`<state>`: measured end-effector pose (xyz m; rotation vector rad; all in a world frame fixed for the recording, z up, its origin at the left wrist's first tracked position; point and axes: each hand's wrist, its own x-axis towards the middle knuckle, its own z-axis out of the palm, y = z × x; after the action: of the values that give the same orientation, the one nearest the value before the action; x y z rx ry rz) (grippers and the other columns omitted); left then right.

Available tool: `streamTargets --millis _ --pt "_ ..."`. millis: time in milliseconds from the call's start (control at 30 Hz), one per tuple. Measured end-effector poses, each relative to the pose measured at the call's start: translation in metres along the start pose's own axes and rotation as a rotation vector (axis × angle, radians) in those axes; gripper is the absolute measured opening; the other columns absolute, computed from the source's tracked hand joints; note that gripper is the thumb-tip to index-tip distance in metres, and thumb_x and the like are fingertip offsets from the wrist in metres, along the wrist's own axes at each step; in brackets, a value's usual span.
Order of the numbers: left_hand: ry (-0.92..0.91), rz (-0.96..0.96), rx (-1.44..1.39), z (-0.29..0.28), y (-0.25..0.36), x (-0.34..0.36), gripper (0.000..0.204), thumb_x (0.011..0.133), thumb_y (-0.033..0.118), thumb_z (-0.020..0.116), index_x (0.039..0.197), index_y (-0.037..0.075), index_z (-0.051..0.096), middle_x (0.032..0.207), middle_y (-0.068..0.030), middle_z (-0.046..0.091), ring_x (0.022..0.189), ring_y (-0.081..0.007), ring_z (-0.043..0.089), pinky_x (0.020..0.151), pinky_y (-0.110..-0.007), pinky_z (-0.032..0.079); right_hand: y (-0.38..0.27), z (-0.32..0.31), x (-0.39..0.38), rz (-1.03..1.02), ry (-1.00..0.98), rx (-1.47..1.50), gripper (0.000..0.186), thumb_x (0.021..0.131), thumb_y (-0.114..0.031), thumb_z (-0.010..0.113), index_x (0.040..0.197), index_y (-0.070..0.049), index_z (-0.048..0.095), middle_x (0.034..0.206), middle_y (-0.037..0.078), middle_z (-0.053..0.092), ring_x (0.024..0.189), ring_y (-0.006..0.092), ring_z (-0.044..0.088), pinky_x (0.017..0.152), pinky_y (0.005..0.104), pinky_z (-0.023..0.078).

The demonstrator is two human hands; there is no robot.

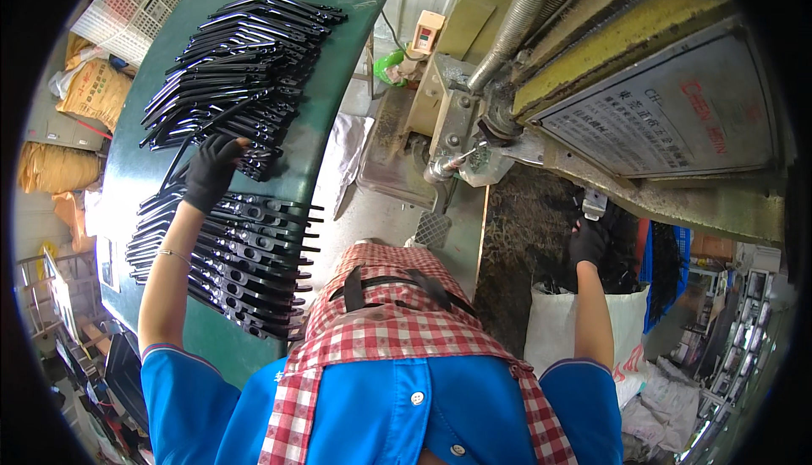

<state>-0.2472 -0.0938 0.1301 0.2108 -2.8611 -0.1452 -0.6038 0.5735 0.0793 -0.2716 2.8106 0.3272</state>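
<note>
Gloves are worn on both hands: the left hand [211, 171] is closed around black metal strips [241, 84] stacked mid-tabletop [338, 8], the right hand [588, 241] pinching a part at the press [524, 118].

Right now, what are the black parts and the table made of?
Black parts: likely metal with a glossy dark coating; thin, flat, slotted strips with bright glints. Table: seems to be green-painted sheet metal or board, smooth with a dull sheen; can't tell which.
</note>
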Motion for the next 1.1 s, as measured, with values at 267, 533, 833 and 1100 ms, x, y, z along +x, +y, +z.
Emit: streamTargets --millis 267,533,833,1100 --pt "-0.131 0.253 -0.458 -0.015 0.176 0.075 0.027 0.08 0.02 0.067 0.106 0.014 0.063 0.077 -0.0099 0.064 0.064 -0.0336 0.063 0.057 -0.043 0.048 -0.118 -0.057 -0.039 -0.507 -0.34 2.703 0.034 0.089 -0.032 0.058 0.114 -0.009 0.062 0.102 0.013 0.065 0.098 0.0324 0.059 0.091 0.0517 0.046" --pt "-0.258 0.22 -0.529 -0.024 0.221 0.09 0.026 0.089 0.04 0.058 0.097 0.015 0.057 0.069 -0.013 0.061 0.064 -0.0374 0.061 0.056 -0.049 0.044 -0.191 -0.149 -0.114 -0.6 -0.358 2.84 0.018 0.086 -0.03 0.056 0.083 -0.014 0.05 0.067 0.0 0.043 0.07 0.0167 0.044 0.08 0.0398 0.037" --pt "-0.085 0.3 -0.456 -0.027 0.232 0.088 0.024 0.085 0.033 0.065 0.09 0.011 0.059 0.066 -0.0094 0.057 0.057 -0.034 0.058 0.05 -0.044 0.042 -0.21 -0.144 -0.118 -0.591 -0.258 2.811 0.022 0.086 -0.025 0.052 0.068 -0.016 0.043 0.063 -0.003 0.041 0.065 0.0129 0.042 0.078 0.0333 0.035" --pt "-0.226 0.302 -0.43 -0.034 0.235 0.087 0.021 0.083 0.03 0.065 0.088 0.012 0.058 0.067 -0.0097 0.06 0.06 -0.0334 0.062 0.052 -0.046 0.047 -0.22 -0.13 -0.114 -0.755 -0.392 2.912 0.017 0.086 -0.02 0.046 0.07 -0.014 0.045 0.063 -0.002 0.043 0.063 0.0136 0.043 0.08 0.0349 0.038"
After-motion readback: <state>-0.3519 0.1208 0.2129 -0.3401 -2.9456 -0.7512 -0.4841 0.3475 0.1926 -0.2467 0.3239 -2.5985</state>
